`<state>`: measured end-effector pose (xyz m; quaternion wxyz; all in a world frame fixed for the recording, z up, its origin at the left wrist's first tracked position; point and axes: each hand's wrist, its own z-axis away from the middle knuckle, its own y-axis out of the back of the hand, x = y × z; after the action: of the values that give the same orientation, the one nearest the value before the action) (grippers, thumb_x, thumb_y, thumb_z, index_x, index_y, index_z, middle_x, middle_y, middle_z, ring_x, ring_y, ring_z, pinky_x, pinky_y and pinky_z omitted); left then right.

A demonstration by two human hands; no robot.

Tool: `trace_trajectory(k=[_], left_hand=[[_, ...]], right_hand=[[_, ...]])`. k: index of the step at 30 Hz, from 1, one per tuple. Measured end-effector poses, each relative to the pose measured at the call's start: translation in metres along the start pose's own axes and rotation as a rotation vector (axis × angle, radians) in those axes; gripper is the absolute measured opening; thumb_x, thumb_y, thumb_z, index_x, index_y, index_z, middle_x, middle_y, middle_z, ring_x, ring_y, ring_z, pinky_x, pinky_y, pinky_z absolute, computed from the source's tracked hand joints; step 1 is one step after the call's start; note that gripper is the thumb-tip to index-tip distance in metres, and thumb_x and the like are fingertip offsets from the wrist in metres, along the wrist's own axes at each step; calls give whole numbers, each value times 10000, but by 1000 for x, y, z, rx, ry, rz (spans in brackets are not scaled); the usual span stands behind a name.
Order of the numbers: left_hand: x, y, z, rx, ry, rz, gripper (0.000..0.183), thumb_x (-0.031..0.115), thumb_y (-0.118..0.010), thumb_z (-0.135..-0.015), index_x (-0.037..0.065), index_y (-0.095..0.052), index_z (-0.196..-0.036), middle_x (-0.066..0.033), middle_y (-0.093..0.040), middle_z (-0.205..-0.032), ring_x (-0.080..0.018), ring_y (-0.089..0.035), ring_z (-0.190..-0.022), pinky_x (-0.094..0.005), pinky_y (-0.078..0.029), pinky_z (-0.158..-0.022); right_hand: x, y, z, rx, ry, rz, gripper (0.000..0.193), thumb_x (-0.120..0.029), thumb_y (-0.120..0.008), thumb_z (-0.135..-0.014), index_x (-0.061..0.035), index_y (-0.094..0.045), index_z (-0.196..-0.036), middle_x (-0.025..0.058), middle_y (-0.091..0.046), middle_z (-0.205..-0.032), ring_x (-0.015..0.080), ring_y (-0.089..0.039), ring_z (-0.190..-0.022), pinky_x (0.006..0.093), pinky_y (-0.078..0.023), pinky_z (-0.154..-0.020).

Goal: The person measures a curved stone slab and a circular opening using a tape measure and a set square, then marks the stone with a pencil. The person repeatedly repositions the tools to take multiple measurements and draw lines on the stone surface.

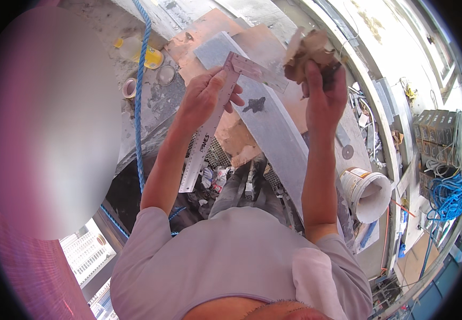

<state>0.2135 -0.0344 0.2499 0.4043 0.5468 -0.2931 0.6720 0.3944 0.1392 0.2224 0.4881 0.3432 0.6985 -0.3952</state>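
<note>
Basically, everything reads off the grey board (pixel 289 136). Metal square (pixel 201 140): corner and short arm over the board's upper part, long arm slanting down past its left side; can't tell if it touches. Left hand (pixel 204 98) has it near the corner, thumb on the face, fingers loosely closed around behind. Right hand (pixel 325 98), right of the board's upper part, pinches crumpled brown paper (pixel 310 52) between thumb and bent fingers; how tightly, can't tell.

Handling, my judgement: grip the square firmly by the flat near the corner, fingers off the sharp edges, don't flex either arm; bunch the paper well clear of the board's dark patch (pixel 254 104).

Writing: dark lettering plus graduations on the square's long arm; small print on the yellow-labelled bottle (pixel 144 55), left of the board, and on the white bucket (pixel 351 184), right of its lower end, too blurred to read.
</note>
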Motion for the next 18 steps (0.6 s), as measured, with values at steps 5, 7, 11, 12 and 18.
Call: trace_trajectory(k=[5, 7, 11, 12, 18], left_hand=[[-2, 0, 13, 14, -9, 9, 441, 308, -419, -1212, -37, -659, -1345, -135, -753, -1023, -185, -774, -785, -298, -584, -624], [-6, -4, 18, 35, 3, -6, 428, 314, -435, -1213, -29, -664, -1325, -126, -754, -1003, -163, -752, -733, -292, -561, -594], [-19, -12, 25, 104, 20, -6, 405, 315, -465, -1211, -19, -672, -1311, -107, -750, -931, -132, -711, -647, -283, -528, -547], [-21, -12, 27, 126, 13, -41, 398, 311, -469, -1211, -19, -673, -1299, -104, -747, -911, -132, -704, -633, -284, -525, -543], [-32, -8, 35, 128, -85, -59, 363, 283, -470, -1210, -13, -678, -1222, -91, -728, -834, -127, -674, -581, -288, -511, -512]], right_hand=[[0, -41, 13, -168, -51, 243, 215, -173, -810, -1043, -12, -740, -1168, 48, -745, -970, 130, -676, -811, 291, -550, -757], [5, -52, 17, -209, 54, 453, 207, -155, -852, -986, -29, -776, -1132, 120, -733, -1020, 203, -715, -826, 331, -590, -815], [13, -64, 25, -269, 77, 561, 320, -219, -903, -921, -81, -785, -1185, 118, -684, -1114, 271, -662, -1108, 408, -538, -964], [14, -64, 25, -303, 55, 533, 335, -233, -903, -924, -84, -779, -1197, 123, -695, -1121, 271, -673, -1106, 408, -542, -962], [13, -45, 14, -455, -204, 488, 579, -425, -944, -876, -29, -728, -1238, 185, -766, -1239, 270, -728, -1091, 431, -566, -927]])
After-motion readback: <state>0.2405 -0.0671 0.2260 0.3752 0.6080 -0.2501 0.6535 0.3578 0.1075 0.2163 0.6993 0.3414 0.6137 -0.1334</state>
